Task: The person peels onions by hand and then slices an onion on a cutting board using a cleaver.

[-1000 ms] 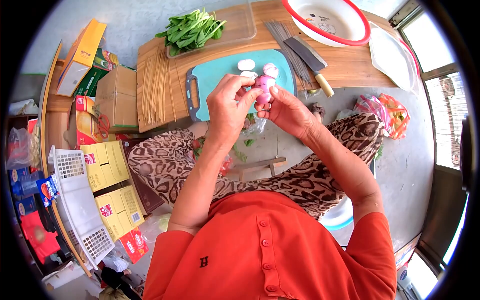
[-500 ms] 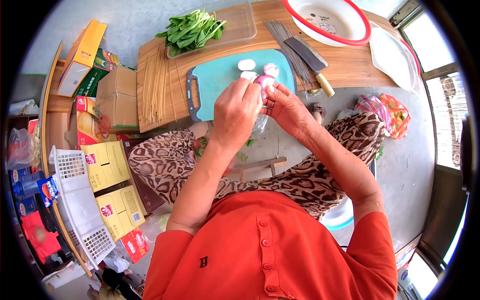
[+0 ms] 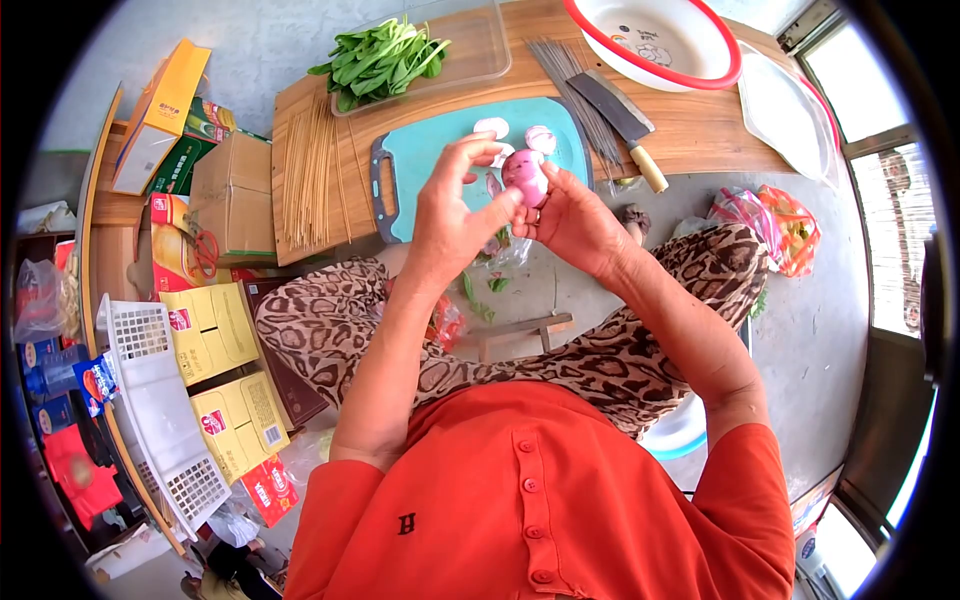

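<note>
My right hand (image 3: 575, 222) holds a pink-purple red onion (image 3: 524, 174) between thumb and fingers, above the near edge of the teal cutting board (image 3: 425, 150). Beside it, my left hand (image 3: 455, 205) has its fingers spread, with the thumb tip against or just in front of the onion. A small purple sliver (image 3: 493, 184) shows between the left thumb and fingers; whether it is held I cannot tell. Farther back on the board lie a white oval slice (image 3: 491, 127) and a cut, pink-edged onion piece (image 3: 540, 139). Another pale slice is partly hidden behind the left fingertips.
A cleaver (image 3: 612, 108) lies right of the board, across metal skewers (image 3: 560, 70). Wooden skewers (image 3: 312, 180) lie to the left. Leafy greens (image 3: 385, 62) rest in a clear tray (image 3: 485, 50). A red-rimmed basin (image 3: 655, 45) stands at the back right.
My left hand has drawn back to the left and its fingers have spread from a pinch. More of the onion shows, still in my right hand.
</note>
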The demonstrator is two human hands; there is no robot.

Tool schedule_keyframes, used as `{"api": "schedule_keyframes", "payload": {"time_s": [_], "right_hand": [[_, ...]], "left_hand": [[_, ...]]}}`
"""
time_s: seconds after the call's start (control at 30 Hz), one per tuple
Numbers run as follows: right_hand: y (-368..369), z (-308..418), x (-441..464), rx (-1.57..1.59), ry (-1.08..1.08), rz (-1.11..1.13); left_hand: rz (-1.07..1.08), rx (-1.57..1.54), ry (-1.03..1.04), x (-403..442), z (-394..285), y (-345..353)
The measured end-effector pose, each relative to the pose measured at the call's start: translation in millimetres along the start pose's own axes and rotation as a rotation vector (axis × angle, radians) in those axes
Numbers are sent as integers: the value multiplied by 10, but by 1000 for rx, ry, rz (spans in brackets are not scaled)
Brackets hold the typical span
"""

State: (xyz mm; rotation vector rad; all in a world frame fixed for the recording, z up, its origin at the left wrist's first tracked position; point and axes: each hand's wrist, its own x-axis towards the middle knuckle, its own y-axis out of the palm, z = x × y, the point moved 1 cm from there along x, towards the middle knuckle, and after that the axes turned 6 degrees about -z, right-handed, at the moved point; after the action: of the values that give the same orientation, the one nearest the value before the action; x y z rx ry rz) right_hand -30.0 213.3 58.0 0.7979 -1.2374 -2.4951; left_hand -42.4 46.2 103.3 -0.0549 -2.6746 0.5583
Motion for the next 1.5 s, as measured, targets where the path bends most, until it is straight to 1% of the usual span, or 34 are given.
{"api": "schedule_keyframes", "payload": {"time_s": [0.03, 0.07, 0.17, 0.2, 0.23, 0.27, 0.3, 0.33, 0.37, 0.43, 0.47, 0.5, 0.57, 0.6, 0.63, 0.67, 0.7, 0.77, 0.8, 0.83, 0.9, 0.97, 1.03, 1.1, 1.13, 1.17, 1.23, 1.27, 1.4, 1.47, 1.5], "right_hand": [[31, 5, -12, -7, -8, -63], [23, -2, -4, -8, -6, -61], [-89, -23, 56, -104, 6, -11], [-127, -29, 80, -135, 53, 35], [-163, -29, 85, -166, 100, 80], [-208, -4, 70, -167, 101, 80], [-186, 60, 35, -350, 48, 29], [-163, 108, 15, -532, -7, -23], [-134, 109, 8, -532, -7, -23], [-61, 105, -4, -702, -317, -94], [-31, 108, -1, -611, -304, -52], [-26, 98, 14, -611, -304, -52], [-39, 64, 46, -459, -216, 52], [-73, 69, 66, -459, -218, 48], [-116, 78, 92, -357, -162, 74], [-148, 80, 100, -255, -105, 101], [-174, 80, 91, -257, -104, 101], [-193, 70, 87, -128, -24, 146], [-177, 67, 87, -129, -21, 148], [-156, 68, 76, -105, -11, 172], [-154, 65, 73, -82, -2, 195], [-167, 57, 99, -51, -1, 244], [-140, 46, 98, -43, -5, 241], [-139, 41, 106, -33, -9, 238], [-151, 38, 117, -33, -11, 234], [-163, 35, 121, -32, -12, 230], [-174, 36, 118, -26, -12, 233], [-172, 39, 114, -18, -11, 234], [-156, 39, 93, -74, -60, 184], [-175, 25, 99, -130, -107, 113], [-170, 20, 102, -130, -109, 114]], "left_hand": [[52, -49, 31, -1, -43, 1], [131, -21, 88, -24, -6, -12], [152, 10, 100, -49, 53, 23], [150, 14, 44, -56, 26, 14], [149, 13, 44, -63, 65, 22], [120, -146, -56, -78, 149, 35], [89, -304, -155, -81, 191, 40], [46, -367, -189, -88, 216, 50], [46, -367, -189, -93, 236, 46], [7, -307, -323, -95, 234, 31], [-13, -187, -291, -97, 204, 52], [-14, -186, -291, -92, 161, 61], [27, 58, -180, -88, 74, 69], [-5, 84, -130, -89, 34, 73], [-2, 80, -128, -85, 30, 75], [3, 24, -170, -84, 37, 62], [5, -30, -213, -84, 43, 47], [6, -56, -246, -73, 27, 7], [12, -84, -278, -70, 27, -9], [9, -84, -279, -71, 39, -16], [-8, -193, -255, -59, 52, -26], [15, -154, -257, -41, 11, -105], [40, -116, -259, -26, -59, -141], [-38, 97, 23, -34, -142, -156], [-66, 153, 127, -36, -171, -150], [-65, 153, 127, -47, -179, -141], [-65, 261, 254, -52, -199, -122], [-67, 282, 288, -49, -199, -110], [-44, 372, 322, -49, -238, -101], [-10, 538, 326, -53, -246, -90], [-10, 538, 328, -36, -256, -85]]}}
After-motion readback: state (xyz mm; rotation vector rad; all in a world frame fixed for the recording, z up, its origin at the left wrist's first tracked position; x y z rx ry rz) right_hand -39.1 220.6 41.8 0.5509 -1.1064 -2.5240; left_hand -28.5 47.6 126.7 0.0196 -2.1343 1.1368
